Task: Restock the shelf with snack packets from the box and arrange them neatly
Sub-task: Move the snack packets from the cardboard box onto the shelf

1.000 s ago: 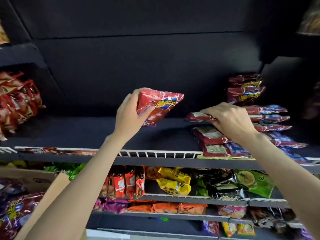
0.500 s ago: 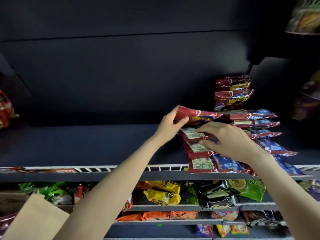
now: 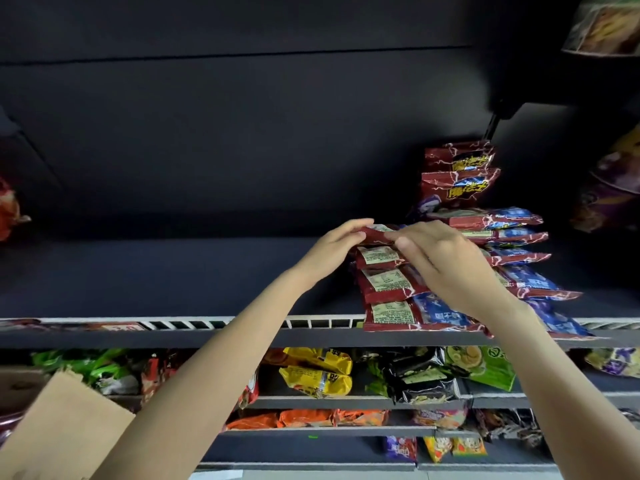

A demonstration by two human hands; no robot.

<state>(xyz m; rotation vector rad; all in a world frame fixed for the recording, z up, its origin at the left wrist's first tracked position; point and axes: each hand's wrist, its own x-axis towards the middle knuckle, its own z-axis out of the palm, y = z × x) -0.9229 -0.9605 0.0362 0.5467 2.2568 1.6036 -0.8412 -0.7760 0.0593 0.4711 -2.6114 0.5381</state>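
Hands meet on one glossy red foil snack packet (image 3: pixel 375 233), left hand (image 3: pixel 332 245) pinching its left end, right hand (image 3: pixel 446 263) its right. Best lowered flat onto the overlapping red-and-blue packet row (image 3: pixel 391 289) near the dark shelf (image 3: pixel 173 282) front edge, ends squared.

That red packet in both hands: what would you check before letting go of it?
1. Both hands hold the red packet: left hand and right hand pinch it. Ok.
2. Packet sits over the left row. Ok.
3. Front packet overhangs the shelf edge. Not ok.
4. Room behind the row. Cannot tell, hands hide it.
5. Upright packets at the back stay standing. Ok.
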